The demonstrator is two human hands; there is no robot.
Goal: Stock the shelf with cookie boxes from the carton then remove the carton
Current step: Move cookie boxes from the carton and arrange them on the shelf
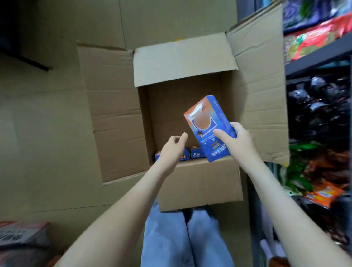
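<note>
Open carton sits on the floor, all four flaps folded out, the right flap leaning against the shelf. Right hand grasps one cookie box, blue with an orange front: thumb on the printed face, fingers wrapped round the right side edge. The box is tilted and held in the air above the carton's near-right corner, clear of the walls. Left hand is released, fingers loosely curled with nothing in them, hovering over the near-left part of the carton opening, just beside the held box but not touching it. A few remaining cookie boxes lie along the carton's near wall, partly hidden by the left hand; the count is unclear. Rest of the carton bottom shows bare cardboard. The shelf at the right edge holds snack bags on several levels. Jeans legs are at the near carton flap. A printed box lies at the floor's near-left corner, blurred.
</note>
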